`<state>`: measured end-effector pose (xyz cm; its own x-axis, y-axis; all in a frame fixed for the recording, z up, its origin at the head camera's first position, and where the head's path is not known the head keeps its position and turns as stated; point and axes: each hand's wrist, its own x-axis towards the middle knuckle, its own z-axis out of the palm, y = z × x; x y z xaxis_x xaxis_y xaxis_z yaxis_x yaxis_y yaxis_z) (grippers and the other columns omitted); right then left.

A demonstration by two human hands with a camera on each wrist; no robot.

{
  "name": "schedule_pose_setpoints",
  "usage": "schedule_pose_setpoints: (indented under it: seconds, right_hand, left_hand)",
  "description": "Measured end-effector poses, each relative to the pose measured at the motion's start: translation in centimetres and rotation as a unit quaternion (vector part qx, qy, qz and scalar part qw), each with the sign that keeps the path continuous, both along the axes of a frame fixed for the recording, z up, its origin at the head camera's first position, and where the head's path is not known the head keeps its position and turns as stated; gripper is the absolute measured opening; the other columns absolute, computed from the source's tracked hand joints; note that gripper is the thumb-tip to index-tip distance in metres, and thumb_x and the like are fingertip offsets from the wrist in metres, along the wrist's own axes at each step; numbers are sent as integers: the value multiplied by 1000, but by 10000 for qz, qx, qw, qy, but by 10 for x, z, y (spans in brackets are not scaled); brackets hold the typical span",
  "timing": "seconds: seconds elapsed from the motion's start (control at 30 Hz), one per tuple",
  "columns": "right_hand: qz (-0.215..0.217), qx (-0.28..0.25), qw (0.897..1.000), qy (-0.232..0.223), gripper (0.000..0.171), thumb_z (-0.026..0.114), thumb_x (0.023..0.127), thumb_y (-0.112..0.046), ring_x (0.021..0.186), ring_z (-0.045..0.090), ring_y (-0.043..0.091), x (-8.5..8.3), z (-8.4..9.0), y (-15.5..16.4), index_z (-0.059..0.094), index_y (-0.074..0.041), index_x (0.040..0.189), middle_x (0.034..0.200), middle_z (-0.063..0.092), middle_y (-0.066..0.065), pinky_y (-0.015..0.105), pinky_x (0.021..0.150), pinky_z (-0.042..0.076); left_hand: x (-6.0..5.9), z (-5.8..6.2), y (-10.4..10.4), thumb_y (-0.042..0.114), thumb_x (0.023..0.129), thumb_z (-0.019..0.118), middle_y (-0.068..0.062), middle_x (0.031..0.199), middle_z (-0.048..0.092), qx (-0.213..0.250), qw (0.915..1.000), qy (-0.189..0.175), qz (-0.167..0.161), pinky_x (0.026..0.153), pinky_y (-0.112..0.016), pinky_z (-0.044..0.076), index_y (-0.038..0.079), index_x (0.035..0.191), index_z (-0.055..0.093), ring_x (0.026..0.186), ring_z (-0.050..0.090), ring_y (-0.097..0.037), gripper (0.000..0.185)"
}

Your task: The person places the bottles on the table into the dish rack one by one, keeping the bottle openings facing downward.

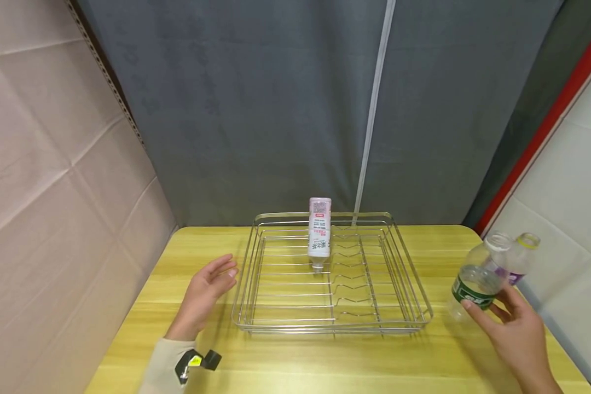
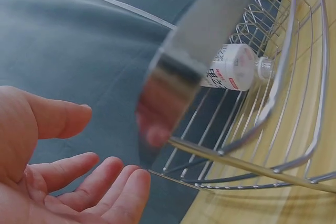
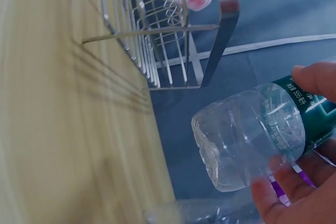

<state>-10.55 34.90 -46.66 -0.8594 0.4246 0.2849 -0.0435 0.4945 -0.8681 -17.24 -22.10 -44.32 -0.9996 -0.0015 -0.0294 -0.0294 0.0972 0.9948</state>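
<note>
"Grip first: what does the bare right hand have?"

"A clear plastic bottle with a dark green label, pinched at the label between thumb and fingers."

"And where does that put it?"

"Near the right edge of the yellow wood-grain surface, to the right of the silver wire rack and apart from the rack's right side. Its neck is up; in the head view the long axis leans outward, so the base is the end nearer the rack (whether that base touches the surface, I can't tell for certain)."

"Which hand is nearer to it?"

"The right, plainly. The bare left hand is across the rack, just outside its left edge, fingers loosely spread with nothing between them."

"Anything crowding the grip?"

"A clear bottle with a yellow-ringed neck and purple label, just beyond the held one and partly hidden by it. I can't tell whether the right fingers touch it too."

"And inside the rack?"

"A slim white bottle with pink print, neck down and base up, toward the far edge: the reverse of how the green-labelled one is held."
</note>
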Motion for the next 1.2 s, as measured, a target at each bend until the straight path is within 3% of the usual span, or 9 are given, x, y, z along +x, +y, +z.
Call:
schedule_pose_setpoints:
  seconds: [0.13,0.2,0.5,0.7,0.9,1.2]
  right_hand:
    - [95,84,9998,178,81,89,84,-4,111,55,-15,-2,10,-5,53,-18,156,123,57,-32,-4,86,46]
    - [150,182,9995,208,82,90,84,-5,110,54,-14,-3,15,-8,52,-19,156,123,57,-32,-5,87,45]
    - [833,558,9918,796,84,88,81,4,123,52,-12,-5,38,-21,54,-13,155,142,57,-22,-3,94,43]
    - [1149,933,9841,987,82,91,77,4,119,52,-17,-5,50,-32,58,-10,150,133,57,-30,-5,94,41]
    - [1431,1120,9743,1330,85,93,69,10,115,57,-15,-8,59,-45,62,-7,146,128,61,-28,-4,96,41]
    - [1695,1490,9629,1478,90,98,65,4,117,56,-18,-15,67,-62,64,-17,146,130,60,-32,-4,98,39]
  left_hand:
    - [3,6,0,17,106,66,-19,157,51,-85,9999,63,20,103,-21,57,4,158,43,126,64,-9,59]
    - [4,9,1,18,105,67,-18,156,52,-197,9997,115,36,103,-19,57,5,158,44,125,64,-6,58]
    - [13,21,7,18,105,69,-14,154,56,-670,9966,484,39,101,-15,55,8,156,49,135,60,-25,56]
    - [20,29,13,19,102,72,-12,152,59,-809,9943,699,-52,100,-15,55,11,154,52,137,60,-30,56]
    - [23,39,25,17,101,74,-11,152,59,-741,9937,810,-244,100,-17,56,9,154,52,140,56,-35,58]
    - [26,50,41,19,99,76,-10,154,58,-863,9901,957,-554,104,-19,55,11,154,53,142,56,-33,60]
